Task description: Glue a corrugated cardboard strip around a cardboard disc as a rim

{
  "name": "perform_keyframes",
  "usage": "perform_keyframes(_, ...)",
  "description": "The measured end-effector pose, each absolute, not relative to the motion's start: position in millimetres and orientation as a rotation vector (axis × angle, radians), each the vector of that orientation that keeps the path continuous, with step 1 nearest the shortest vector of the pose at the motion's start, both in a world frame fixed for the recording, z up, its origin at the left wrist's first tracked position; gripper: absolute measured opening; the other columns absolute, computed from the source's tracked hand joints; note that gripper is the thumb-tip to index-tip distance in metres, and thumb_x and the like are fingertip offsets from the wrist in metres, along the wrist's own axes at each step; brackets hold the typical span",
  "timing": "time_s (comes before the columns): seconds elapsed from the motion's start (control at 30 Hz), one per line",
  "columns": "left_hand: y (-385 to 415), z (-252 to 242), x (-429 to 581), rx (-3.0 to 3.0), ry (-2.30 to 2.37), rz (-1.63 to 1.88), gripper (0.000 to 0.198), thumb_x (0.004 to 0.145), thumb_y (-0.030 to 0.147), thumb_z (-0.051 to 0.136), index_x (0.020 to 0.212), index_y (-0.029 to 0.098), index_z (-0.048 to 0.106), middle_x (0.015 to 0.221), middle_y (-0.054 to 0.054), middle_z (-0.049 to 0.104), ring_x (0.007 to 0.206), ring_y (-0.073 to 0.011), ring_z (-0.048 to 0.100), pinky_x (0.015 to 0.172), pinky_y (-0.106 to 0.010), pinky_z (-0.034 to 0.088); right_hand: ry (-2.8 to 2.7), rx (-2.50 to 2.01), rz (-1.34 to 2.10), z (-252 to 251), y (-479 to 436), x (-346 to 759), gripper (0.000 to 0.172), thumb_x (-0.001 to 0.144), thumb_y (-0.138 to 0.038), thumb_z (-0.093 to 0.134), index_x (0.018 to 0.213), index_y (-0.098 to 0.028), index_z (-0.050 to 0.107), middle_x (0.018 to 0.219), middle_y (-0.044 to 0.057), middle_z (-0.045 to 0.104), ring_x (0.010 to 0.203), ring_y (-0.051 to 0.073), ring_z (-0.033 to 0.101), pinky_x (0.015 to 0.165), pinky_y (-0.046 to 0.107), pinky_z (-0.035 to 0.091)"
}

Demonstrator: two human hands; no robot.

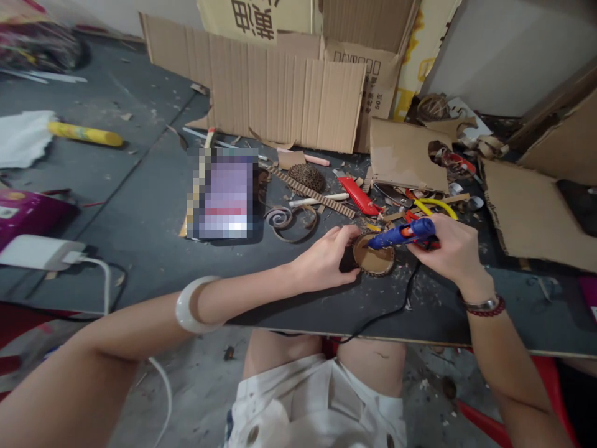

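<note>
My right hand (448, 252) is closed around a blue glue gun (405, 234) whose nozzle points left into a small round cardboard ring (373, 256) lying on the dark table (153, 249). My left hand (329, 258) rests beside the ring, its fingers curled against the ring's left rim and holding it still. A black cord (396, 305) runs from the glue gun over the table's near edge. A white bangle sits on my left forearm and a watch with red beads on my right wrist.
Large cardboard sheets (280, 93) stand at the back, and more cardboard pieces (405, 155) lie to the right. A phone (226, 193), a coiled cardboard spiral (280, 219), a red cutter (357, 194) and scraps lie behind the ring. A white charger (40, 252) sits at the left.
</note>
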State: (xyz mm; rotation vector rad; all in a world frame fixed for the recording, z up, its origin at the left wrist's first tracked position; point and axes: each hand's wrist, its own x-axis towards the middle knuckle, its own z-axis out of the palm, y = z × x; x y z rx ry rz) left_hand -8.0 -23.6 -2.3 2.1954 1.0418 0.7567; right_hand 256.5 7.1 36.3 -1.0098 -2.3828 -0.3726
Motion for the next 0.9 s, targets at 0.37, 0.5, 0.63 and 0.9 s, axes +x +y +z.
perform_keyframes(0.37, -24, -2, -8, 2.179, 1.054, 0.736, 0.055, 0.070, 0.023, 0.067, 0.117, 0.013, 0.040, 0.114, -0.016, 0.057, 0.102, -0.0259, 0.060, 0.091, -0.044, 0.053, -2.409, -0.961, -0.299, 28, 7, 249, 0.017, 0.080, -0.026, 0.065, 0.092, -0.019, 0.057, 0.083, 0.004, 0.070, 0.078, 0.020, 0.068, 0.075, 0.032, 0.053)
perform_keyframes(0.5, -24, -2, -8, 2.215, 1.052, 0.742, 0.057, 0.071, 0.022, 0.067, 0.118, 0.014, 0.038, 0.114, -0.014, 0.057, 0.102, -0.0249, 0.060, 0.093, -0.043, 0.052, -2.404, -0.966, -0.318, 24, 8, 250, 0.017, 0.082, -0.029, 0.064, 0.093, -0.019, 0.056, 0.082, 0.004, 0.069, 0.078, 0.020, 0.066, 0.075, 0.032, 0.052)
perform_keyframes(0.63, -24, -3, -8, 2.235, 1.040, 0.754, 0.057, 0.071, 0.022, 0.067, 0.119, 0.016, 0.037, 0.115, -0.013, 0.056, 0.103, -0.0245, 0.060, 0.093, -0.042, 0.053, -2.420, -0.983, -0.351, 23, 9, 250, 0.016, 0.083, -0.028, 0.061, 0.094, -0.018, 0.056, 0.083, 0.005, 0.068, 0.080, 0.020, 0.066, 0.075, 0.032, 0.051)
perform_keyframes(0.9, -23, -4, -8, 2.234, 1.032, 0.762, 0.056, 0.071, 0.021, 0.067, 0.119, 0.015, 0.038, 0.116, -0.013, 0.056, 0.104, -0.0241, 0.059, 0.095, -0.042, 0.052, -2.454, -1.023, -0.517, 29, 6, 248, 0.011, 0.085, -0.024, 0.057, 0.092, -0.016, 0.057, 0.082, 0.007, 0.067, 0.079, 0.022, 0.064, 0.072, 0.031, 0.048)
